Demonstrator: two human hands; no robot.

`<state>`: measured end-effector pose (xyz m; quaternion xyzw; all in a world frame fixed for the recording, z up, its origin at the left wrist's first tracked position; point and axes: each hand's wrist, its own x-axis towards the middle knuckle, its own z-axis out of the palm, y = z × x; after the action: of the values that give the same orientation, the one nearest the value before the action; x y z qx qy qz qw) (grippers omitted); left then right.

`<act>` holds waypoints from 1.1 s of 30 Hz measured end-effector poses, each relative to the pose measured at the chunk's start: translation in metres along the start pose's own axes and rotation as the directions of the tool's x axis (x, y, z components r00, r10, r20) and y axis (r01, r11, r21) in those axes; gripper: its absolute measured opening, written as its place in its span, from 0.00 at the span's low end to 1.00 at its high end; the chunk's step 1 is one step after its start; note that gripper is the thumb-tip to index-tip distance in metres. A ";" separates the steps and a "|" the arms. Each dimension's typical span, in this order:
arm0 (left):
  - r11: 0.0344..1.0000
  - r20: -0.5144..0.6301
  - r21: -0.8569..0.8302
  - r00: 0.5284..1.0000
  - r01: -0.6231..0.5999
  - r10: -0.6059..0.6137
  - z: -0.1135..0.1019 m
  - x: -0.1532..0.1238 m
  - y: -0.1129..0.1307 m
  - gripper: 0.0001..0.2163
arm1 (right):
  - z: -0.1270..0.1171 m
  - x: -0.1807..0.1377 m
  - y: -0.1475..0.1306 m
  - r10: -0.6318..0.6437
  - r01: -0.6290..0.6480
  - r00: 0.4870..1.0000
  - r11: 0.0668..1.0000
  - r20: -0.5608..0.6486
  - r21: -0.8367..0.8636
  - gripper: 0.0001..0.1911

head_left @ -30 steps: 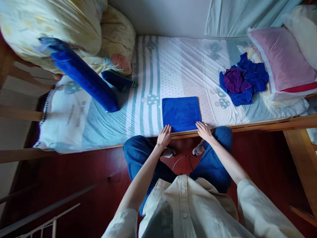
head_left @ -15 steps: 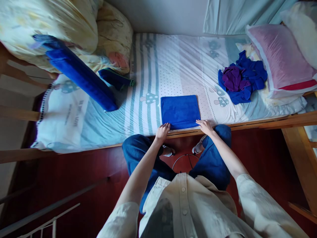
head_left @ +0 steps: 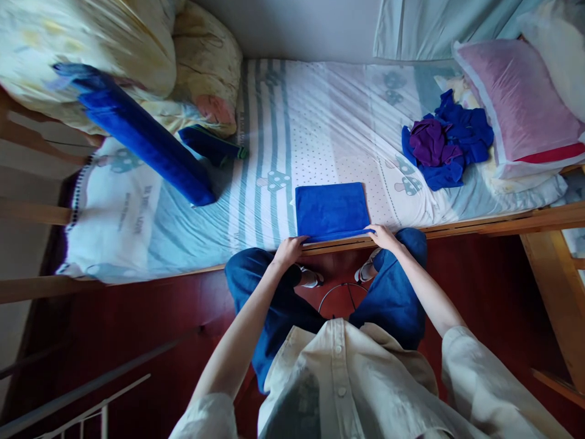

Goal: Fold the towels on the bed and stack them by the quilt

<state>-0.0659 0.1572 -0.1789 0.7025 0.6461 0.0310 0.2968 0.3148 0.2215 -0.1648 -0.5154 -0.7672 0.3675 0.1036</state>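
A folded blue towel [head_left: 331, 210] lies flat at the near edge of the bed's striped sheet [head_left: 283, 122]. My left hand [head_left: 289, 249] curls its fingers over the towel's near left corner. At the near right corner, my right hand [head_left: 382, 236] does the same. Both hands sit at the wooden bed rail [head_left: 479, 224], with my knees in blue jeans just below it.
A long stack of blue towels [head_left: 146, 143] leans on a yellow duvet [head_left: 91, 42] at the left, with a dark folded cloth [head_left: 212, 145] beside it. A heap of blue and purple cloths [head_left: 445, 146] lies at the right by a pink pillow [head_left: 516, 103].
Both hands have slid back from lying flat on the towel's near edge to curling round its near corners at the rail. The towel has barely shifted.
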 end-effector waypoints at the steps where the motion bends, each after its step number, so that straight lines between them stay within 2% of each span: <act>1: 0.997 -0.043 -0.069 0.998 0.032 -0.035 -0.001 0.003 -0.001 0.22 | 0.002 0.003 0.001 0.022 -0.020 0.999 0.998 -0.041 0.054 0.15; 4: 0.949 -0.145 -0.278 0.970 0.150 -0.196 -0.003 0.011 -0.003 0.17 | 0.010 0.015 0.005 0.104 -0.071 0.980 0.980 -0.171 0.186 0.17; 7: 0.852 -0.168 -0.460 0.917 0.251 -0.361 0.001 0.018 -0.004 0.18 | 0.020 0.024 0.006 0.180 -0.100 0.952 0.948 -0.248 0.303 0.20; 11: 0.767 -0.193 -0.586 0.874 0.261 -0.445 0.009 0.021 -0.003 0.17 | 0.028 0.030 0.005 0.245 -0.104 0.923 0.902 -0.298 0.419 0.26; 18: 0.796 -0.251 -0.504 0.825 0.335 -0.506 0.010 0.022 0.001 0.14 | 0.029 0.029 0.001 0.286 -0.171 0.896 0.928 -0.340 0.330 0.27; 25: 0.803 -0.256 -0.454 0.807 0.386 -0.533 0.016 0.014 0.004 0.13 | 0.034 0.031 0.003 0.305 -0.232 0.884 0.944 -0.355 0.233 0.29; 33: 0.800 -0.237 -0.445 0.809 0.401 -0.538 0.012 0.011 0.010 0.14 | 0.032 0.029 -0.001 0.304 -0.229 0.884 0.944 -0.356 0.239 0.28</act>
<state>-0.0506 0.1628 -0.1881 0.4297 0.8261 0.2028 0.3029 0.2840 0.2318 -0.1935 -0.6664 -0.6143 0.3405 0.2501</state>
